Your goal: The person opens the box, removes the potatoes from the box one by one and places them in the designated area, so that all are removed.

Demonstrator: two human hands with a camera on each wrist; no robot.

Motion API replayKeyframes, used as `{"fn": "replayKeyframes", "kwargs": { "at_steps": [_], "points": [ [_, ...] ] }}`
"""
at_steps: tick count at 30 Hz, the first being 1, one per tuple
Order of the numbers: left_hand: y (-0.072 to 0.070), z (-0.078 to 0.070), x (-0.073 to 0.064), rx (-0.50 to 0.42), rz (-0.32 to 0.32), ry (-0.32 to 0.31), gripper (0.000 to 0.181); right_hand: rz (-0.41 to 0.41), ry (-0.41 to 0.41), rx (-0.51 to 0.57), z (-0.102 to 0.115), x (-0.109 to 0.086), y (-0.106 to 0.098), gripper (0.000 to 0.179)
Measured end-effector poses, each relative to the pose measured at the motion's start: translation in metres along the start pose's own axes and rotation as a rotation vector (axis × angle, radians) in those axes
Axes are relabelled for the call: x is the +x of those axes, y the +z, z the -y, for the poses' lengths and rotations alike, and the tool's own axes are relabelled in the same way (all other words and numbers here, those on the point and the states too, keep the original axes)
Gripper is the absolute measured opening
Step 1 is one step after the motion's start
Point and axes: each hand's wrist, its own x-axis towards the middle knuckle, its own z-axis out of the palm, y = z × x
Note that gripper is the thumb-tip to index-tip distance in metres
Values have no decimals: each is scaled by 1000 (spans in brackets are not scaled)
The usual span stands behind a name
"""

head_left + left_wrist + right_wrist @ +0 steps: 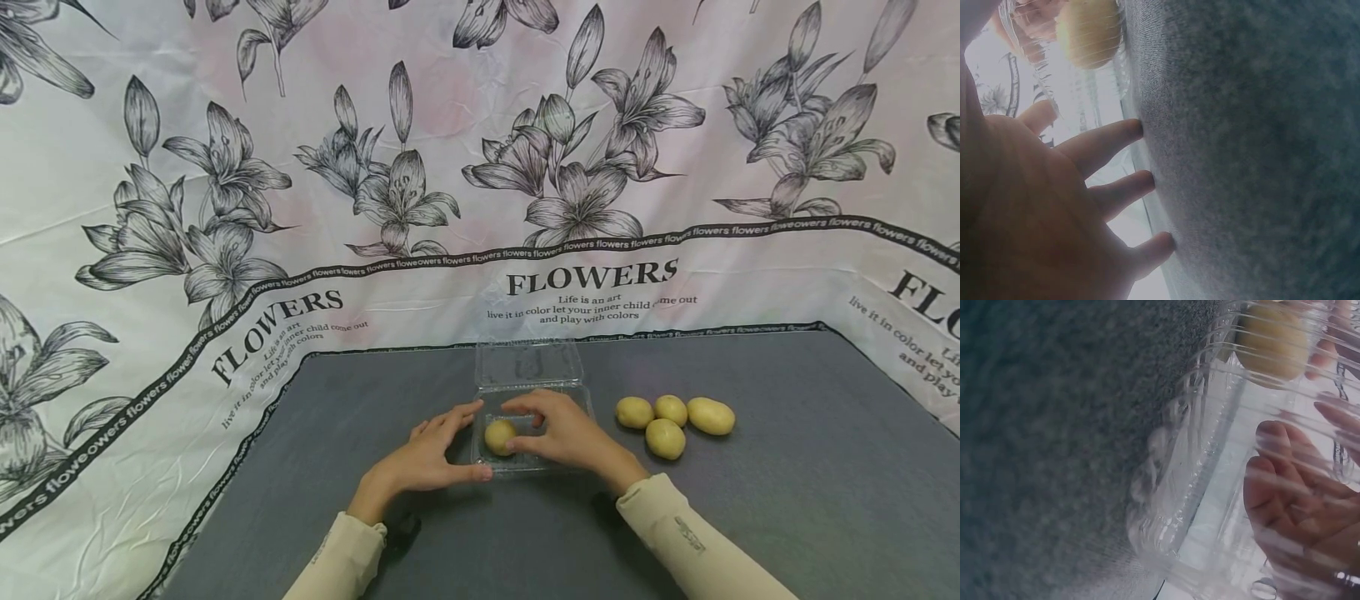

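A clear plastic clamshell box [534, 472] stands on the table with its lid raised at the back. One potato [498, 437] lies in the left part of the box, and its yellow side shows through the ribbed wall in the right wrist view. My left hand [431, 454] is spread at the box's left side, thumb near the front corner; in the left wrist view its fingertips rest on the table. Inside the box, to the right of the potato, my right hand [562, 429] has loosely bent fingers, with the thumb tip at the potato's edge.
Several potatoes [665, 437] sit in a cluster on the grey tabletop [810, 483], right of the box. A flower-printed cloth [420, 308] hangs behind and around the table.
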Motion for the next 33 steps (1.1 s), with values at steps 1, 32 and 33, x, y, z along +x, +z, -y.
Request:
{"fn": "replayKeyframes", "kwargs": {
  "at_steps": [1, 32, 33],
  "points": [
    [0, 0, 0, -1, 0, 2, 99, 6, 11, 2, 0, 0, 0, 52],
    [0, 1, 0, -2, 2, 3, 100, 178, 201, 124, 0, 16, 5, 59],
    [0, 1, 0, -2, 1, 4, 100, 182, 202, 127, 0, 16, 5, 59]
  ]
}}
